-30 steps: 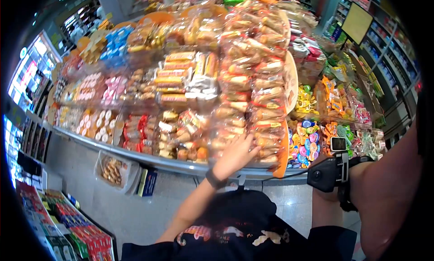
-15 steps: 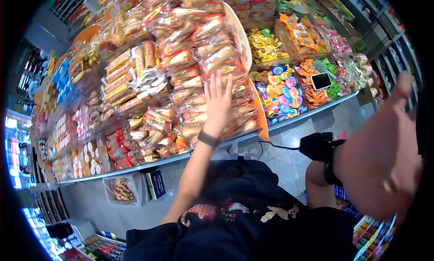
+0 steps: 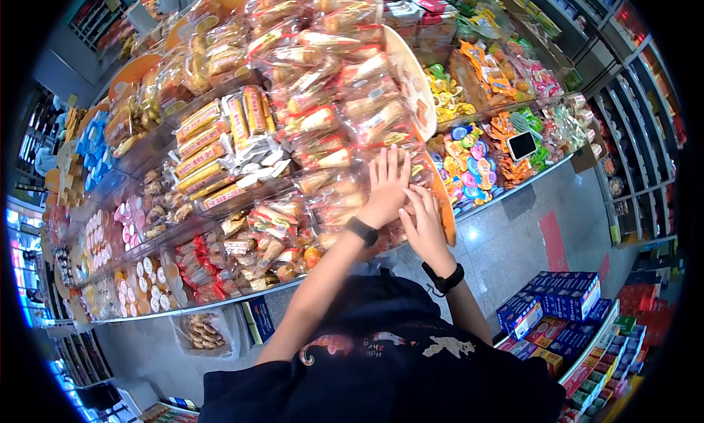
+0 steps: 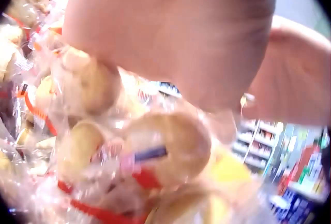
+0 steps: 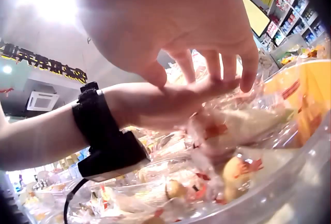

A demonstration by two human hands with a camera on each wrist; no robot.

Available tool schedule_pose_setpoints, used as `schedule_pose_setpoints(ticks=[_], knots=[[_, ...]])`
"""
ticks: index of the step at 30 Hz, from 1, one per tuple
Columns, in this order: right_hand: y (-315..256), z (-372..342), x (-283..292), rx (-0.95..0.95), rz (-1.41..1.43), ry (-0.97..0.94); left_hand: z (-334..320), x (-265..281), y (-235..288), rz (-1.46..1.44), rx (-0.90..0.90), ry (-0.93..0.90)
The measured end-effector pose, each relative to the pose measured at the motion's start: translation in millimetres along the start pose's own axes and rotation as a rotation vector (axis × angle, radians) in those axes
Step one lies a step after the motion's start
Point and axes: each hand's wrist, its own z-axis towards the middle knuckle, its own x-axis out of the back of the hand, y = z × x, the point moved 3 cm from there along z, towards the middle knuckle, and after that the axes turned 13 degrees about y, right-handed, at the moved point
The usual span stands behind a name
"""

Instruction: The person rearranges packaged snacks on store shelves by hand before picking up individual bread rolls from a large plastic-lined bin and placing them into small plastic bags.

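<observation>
In the head view my left hand [image 3: 386, 196] lies, fingers straight, on clear-wrapped, cone-shaped snacks [image 3: 323, 119]. My right hand [image 3: 427, 229] is beside it, its fingertips at the left hand's thumb side. The left wrist view has my left palm [image 4: 170, 32] over wrapped snacks [image 4: 170, 143], and my right hand [image 4: 297, 74] behind it. In the right wrist view my right hand [image 5: 176, 22] spreads its fingers over my left hand [image 5: 160, 102]; whether they touch is hard to tell. Neither hand grips a pack.
An orange divider [image 3: 443, 196] borders the snacks on the right, with colourful candies [image 3: 469, 163] beyond it. Yellow-wrapped bars [image 3: 199, 148] lie to the left. A small white-faced device [image 3: 521, 145] stands among the candies. Boxes [image 3: 568, 295] are stacked at the lower right.
My right hand has come from the right edge, close to the head camera, down beside my left hand. The left hand stays on the wrapped snacks, while the head view has turned rightward.
</observation>
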Motion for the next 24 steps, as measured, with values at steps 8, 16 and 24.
schedule_pose_setpoints(ticks=[8, 16, 24], knots=[[-52.1, -23.6, -33.9, -0.03, -0.042, -0.178, -71.3, 103.3, -125.2, 0.173, 0.54, 0.118], [-56.6, -32.2, -55.0, 0.049, -0.207, -0.228, -73.4, 65.2, -153.6, -0.172, 0.469, 0.189], [-43.5, -53.6, -83.8, 0.19, -0.401, -0.291, -80.4, 90.6, -142.5, -0.207, 0.517, 0.294]])
